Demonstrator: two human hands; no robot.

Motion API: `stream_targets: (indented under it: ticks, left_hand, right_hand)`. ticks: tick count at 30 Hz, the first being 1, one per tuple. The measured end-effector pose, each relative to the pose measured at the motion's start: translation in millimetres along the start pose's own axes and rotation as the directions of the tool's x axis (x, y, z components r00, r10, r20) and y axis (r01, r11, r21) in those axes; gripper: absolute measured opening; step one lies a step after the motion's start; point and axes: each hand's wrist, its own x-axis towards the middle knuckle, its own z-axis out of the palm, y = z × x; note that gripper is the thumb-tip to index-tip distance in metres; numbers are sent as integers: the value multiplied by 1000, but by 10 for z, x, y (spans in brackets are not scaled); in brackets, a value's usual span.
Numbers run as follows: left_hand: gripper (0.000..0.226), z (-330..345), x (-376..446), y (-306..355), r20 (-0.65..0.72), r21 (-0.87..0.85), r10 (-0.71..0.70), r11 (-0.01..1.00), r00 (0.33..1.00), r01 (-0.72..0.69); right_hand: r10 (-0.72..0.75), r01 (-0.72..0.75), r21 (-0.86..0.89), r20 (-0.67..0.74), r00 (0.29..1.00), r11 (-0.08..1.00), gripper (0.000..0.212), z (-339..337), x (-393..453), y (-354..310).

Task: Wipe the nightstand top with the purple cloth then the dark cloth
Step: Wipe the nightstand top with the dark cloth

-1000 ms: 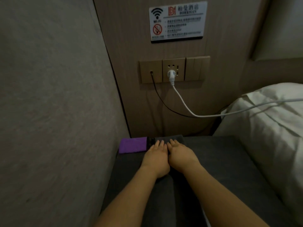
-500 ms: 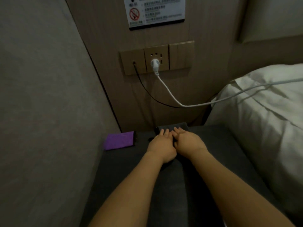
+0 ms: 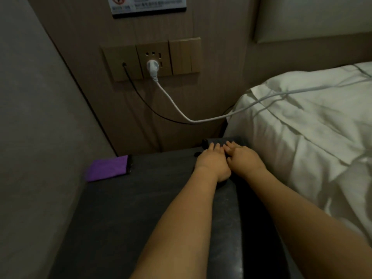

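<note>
The dark nightstand top (image 3: 145,198) fills the lower middle of the head view. A folded purple cloth (image 3: 107,170) lies at its back left corner against the wall. My left hand (image 3: 212,164) and my right hand (image 3: 244,159) lie side by side, fingers straight, pressing flat on the dark cloth (image 3: 225,142) at the back right corner by the bed. Only the cloth's far edge shows beyond my fingertips; the rest is hidden under my hands.
A wall socket panel (image 3: 151,59) holds a white plug whose cable (image 3: 181,111) runs right onto the white bedding (image 3: 302,127). A black cable (image 3: 149,105) hangs below. A padded wall (image 3: 36,117) borders the left side.
Both hands have slid the dark cloth to the right along the back of the nightstand, away from the purple cloth, toward the bed. The purple cloth stayed put.
</note>
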Motion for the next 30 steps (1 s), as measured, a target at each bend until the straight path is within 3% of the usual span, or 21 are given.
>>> stream_targets:
  ticks: [12,18,22,30]
  left_hand:
    - [70,108,-329,106,-13,-86,37,996,999,-38]
    - [72,133,-525,61,17,15,14,1000,1000,-14]
    - [74,153,-731,-223,9,32,-25,999,1000,25]
    - [74,280,-1448,-1130,-81,-145,-115,984,990,102]
  right_hand:
    - [55,-52,-41,67,996,998,57,52,-309,-56]
    - [49,-44,-62,85,995,997,55,87,-455,-256]
    - [9,-2,-71,91,996,998,56,135,-462,-624]
    - [-87,87,2,88,992,996,54,238,-550,-1711]
